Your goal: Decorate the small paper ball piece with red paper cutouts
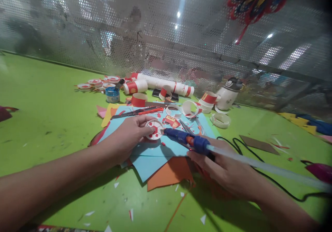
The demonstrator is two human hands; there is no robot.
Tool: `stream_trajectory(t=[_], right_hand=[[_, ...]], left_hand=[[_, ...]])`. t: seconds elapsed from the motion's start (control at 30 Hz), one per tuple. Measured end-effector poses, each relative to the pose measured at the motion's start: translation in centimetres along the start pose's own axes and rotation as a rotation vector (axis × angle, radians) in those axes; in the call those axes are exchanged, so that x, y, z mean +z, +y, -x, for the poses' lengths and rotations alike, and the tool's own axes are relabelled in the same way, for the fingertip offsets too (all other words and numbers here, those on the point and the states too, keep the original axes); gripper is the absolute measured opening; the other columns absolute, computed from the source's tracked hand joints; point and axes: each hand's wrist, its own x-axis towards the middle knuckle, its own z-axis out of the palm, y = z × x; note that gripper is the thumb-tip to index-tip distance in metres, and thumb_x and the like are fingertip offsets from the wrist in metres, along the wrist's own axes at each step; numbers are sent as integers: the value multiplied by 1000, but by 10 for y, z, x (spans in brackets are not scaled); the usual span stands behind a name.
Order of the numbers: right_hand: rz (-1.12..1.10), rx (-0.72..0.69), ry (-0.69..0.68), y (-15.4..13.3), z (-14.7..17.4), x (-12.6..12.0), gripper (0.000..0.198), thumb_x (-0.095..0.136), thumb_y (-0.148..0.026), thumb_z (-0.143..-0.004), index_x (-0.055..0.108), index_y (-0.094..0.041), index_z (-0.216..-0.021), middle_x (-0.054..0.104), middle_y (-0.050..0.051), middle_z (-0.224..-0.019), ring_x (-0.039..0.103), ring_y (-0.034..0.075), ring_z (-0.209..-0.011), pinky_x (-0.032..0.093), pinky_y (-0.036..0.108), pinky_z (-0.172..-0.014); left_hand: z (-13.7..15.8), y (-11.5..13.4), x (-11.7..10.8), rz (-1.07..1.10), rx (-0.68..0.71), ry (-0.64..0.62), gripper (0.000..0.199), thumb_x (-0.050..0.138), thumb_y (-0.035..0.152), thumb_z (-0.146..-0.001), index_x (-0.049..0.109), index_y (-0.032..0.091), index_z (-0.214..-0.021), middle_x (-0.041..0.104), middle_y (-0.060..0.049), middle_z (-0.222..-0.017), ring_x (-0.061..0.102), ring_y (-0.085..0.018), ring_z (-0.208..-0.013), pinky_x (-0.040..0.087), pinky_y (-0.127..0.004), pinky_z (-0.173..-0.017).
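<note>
Between the fingers and thumb of my left hand (132, 135) is a round white paper cup bottom (157, 135) with red pieces on its face. My right hand (220, 162) grips a blue hot glue gun (178, 137), and a long translucent glue stick (241, 161) sticks out of its back. The gun's nozzle is at the right rim of the cup bottom; whether it touches cannot be made out. Beneath both hands lie light blue paper sheets (153, 159) and an orange sheet (168, 176). A red paper piece with a gold emblem (171, 122) lies just beyond.
Cut cup rings (190, 109), a cutter with an orange handle (150, 111) and scissors (186, 126) lie beyond my hands. Farther back stand a blue jar (112, 95), a long white cup tube (158, 83) and a penguin-shaped container (228, 95). A black cord (275, 187) runs along the right.
</note>
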Motion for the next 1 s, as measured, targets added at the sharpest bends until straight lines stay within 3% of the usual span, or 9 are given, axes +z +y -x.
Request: stream_trajectory(t=[0.17,0.3,0.37,0.5,0.57,0.7,0.87,1.0], right_hand=[[111,-85,-89,0,3,3,10,47,-26,-93,55,-20,-91,59,3,-84,52,16,-72,41,28,-64],[177,-177,-86,0,6,-1,13,49,-19,-90,57,-19,-101,60,7,-94,54,19,-82,43,31,-72],[153,-248,-15,5,6,-6,17,53,-16,-87,58,-20,-103,62,6,-95,55,18,-82,44,29,-72],[165,-324,299,33,-3,-25,22,60,-18,-83,60,-19,-106,64,6,-94,58,18,-80,45,28,-73],[253,-207,390,57,-10,-38,23,60,-22,-84,63,-17,-106,66,7,-92,59,19,-80,46,30,-74],[422,313,459,115,-23,-58,30,65,-33,-77,70,-15,-101,71,9,-93,63,22,-79,47,30,-68],[489,448,388,168,-26,-67,35,64,-22,-70,72,-13,-103,73,10,-95,66,24,-82,47,28,-69],[550,494,323,182,-25,-62,33,65,-22,-67,74,-13,-98,74,9,-87,65,25,-78,44,28,-63]], left_hand=[[2,2,1,-35,-14,23,37,77,20,-67,65,13,-101,72,-10,-86,66,-15,-64,58,-25,-59],[-1,3,-2,-43,41,24,37,75,19,-70,64,14,-105,70,-8,-87,65,-15,-70,60,-29,-66],[-2,4,-4,-43,78,48,34,73,16,-71,64,13,-105,68,-6,-85,64,-14,-69,61,-29,-68],[-4,7,-4,-27,73,101,28,72,14,-72,65,12,-99,67,-7,-87,64,-14,-68,61,-28,-69],[-4,6,-4,-15,65,112,27,72,13,-71,65,12,-97,67,-7,-88,65,-14,-69,61,-27,-69],[-5,5,-4,8,79,98,26,73,14,-70,64,14,-95,66,-4,-80,63,-14,-67,62,-30,-70],[-2,9,-3,39,100,143,25,72,9,-67,62,15,-90,65,-3,-77,60,-13,-63,61,-32,-66],[-2,9,-4,19,101,161,25,74,10,-66,63,14,-88,65,-3,-74,59,-11,-60,53,-21,-54]])
